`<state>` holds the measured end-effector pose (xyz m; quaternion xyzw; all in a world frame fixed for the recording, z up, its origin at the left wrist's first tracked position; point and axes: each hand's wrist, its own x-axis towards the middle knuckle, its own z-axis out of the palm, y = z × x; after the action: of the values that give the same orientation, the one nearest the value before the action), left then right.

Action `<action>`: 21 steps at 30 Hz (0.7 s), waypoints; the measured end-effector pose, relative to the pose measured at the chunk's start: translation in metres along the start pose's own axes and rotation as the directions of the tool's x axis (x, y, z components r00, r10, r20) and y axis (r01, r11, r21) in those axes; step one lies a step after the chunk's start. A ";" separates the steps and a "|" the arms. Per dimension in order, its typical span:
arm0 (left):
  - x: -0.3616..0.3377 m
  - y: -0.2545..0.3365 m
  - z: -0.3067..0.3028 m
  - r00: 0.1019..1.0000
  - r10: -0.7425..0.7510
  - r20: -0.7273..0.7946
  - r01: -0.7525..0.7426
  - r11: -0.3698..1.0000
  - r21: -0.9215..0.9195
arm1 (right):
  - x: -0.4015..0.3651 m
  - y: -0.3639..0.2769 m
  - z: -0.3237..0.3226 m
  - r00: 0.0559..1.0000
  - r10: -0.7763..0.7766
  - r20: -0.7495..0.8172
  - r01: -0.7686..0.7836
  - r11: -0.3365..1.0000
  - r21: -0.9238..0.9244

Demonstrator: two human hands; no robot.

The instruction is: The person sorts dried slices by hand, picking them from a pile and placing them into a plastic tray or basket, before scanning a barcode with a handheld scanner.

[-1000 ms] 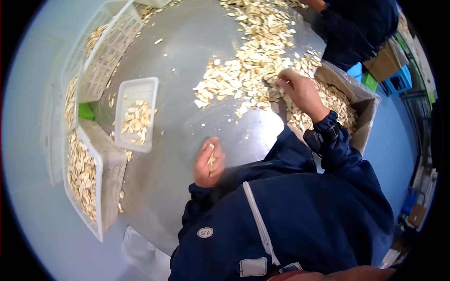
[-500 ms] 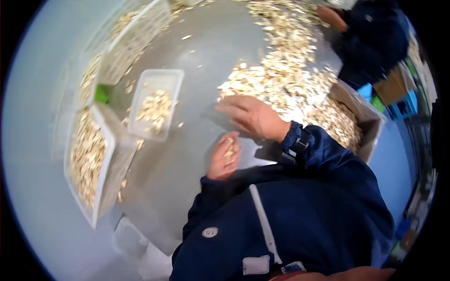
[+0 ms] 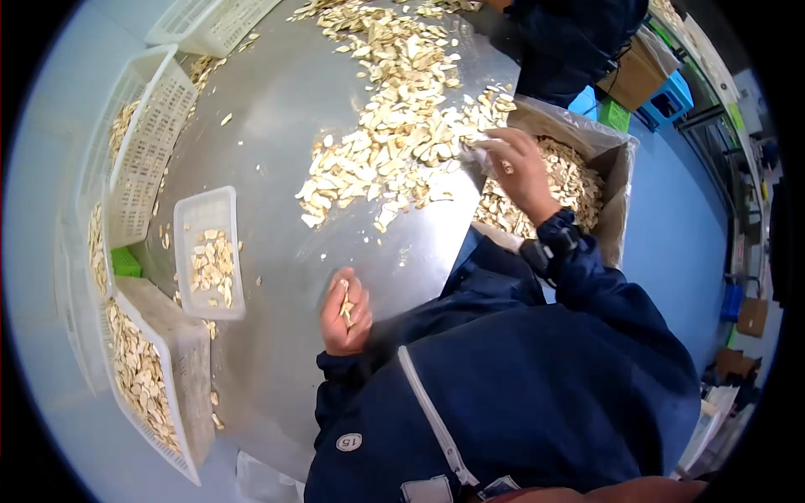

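My left hand [image 3: 345, 312] rests on the steel table [image 3: 285, 109] close to my body, curled around a few pale slices [image 3: 345, 310]. My right hand [image 3: 517, 167] reaches out to the right edge of the big pile of pale dried slices [image 3: 394, 126] spread over the table, fingers touching slices at the table's rim. Just below and right of that hand stands a lined cardboard box [image 3: 616, 172] filled with the same slices. A small white plastic tray [image 3: 210, 251] with some slices lies to the left of my left hand.
White perforated baskets [image 3: 151, 142] stand along the table's left side, one at the lower left [image 3: 147, 369] holding many slices. Another person in dark blue [image 3: 570, 33] works at the table's far side. Boxes and blue crates [image 3: 662, 101] sit on the blue floor.
My right hand has swung from in front of my body back out to the right edge of the pile. My left hand stays curled on its slices. The view has shifted.
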<state>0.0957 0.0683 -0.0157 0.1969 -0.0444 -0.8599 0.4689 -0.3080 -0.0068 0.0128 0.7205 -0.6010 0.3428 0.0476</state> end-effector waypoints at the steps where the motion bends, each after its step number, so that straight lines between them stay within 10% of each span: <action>1: -0.001 -0.001 -0.001 1.000 0.014 -0.010 -0.014 1.000 -0.011 | 0.005 -0.010 0.009 0.999 -0.040 0.032 0.037 0.995 0.092; 8: 0.006 -0.001 -0.008 0.993 -0.011 0.122 0.011 1.000 -0.004 | 0.032 -0.116 0.090 0.915 -0.344 0.210 0.268 0.909 0.318; 21: 0.014 0.001 -0.004 0.995 -0.073 0.065 0.069 0.996 0.050 | -0.023 0.006 0.004 0.993 0.045 0.106 -0.035 0.995 -0.094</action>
<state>0.0907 0.0566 -0.0235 0.1808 -0.0735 -0.8808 0.4314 -0.3122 0.0089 -0.0053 0.7226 -0.6322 0.2764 0.0412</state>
